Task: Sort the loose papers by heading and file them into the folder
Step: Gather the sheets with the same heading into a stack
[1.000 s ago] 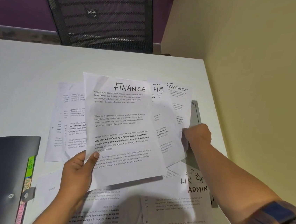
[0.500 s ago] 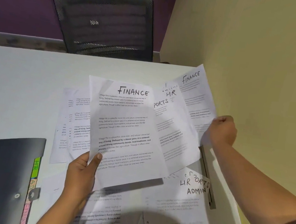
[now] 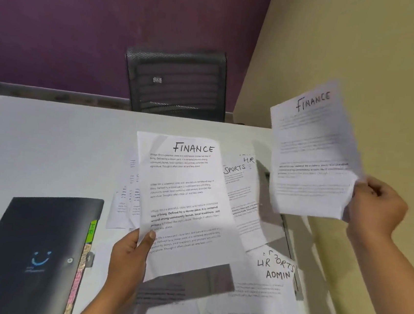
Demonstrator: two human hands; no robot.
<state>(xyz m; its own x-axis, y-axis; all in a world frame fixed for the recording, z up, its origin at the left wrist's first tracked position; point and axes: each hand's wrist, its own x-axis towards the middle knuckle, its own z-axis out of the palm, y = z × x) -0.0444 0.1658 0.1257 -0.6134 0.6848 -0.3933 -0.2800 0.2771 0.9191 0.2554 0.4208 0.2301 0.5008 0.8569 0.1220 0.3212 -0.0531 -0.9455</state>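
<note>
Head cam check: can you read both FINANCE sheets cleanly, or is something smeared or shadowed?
Head view: the left hand's FINANCE sheet is sharp, with a soft shadow across its middle; the right hand's raised FINANCE sheet is motion-blurred, heading legible, body text smeared; wide-angle bending at the table edge.
</note>
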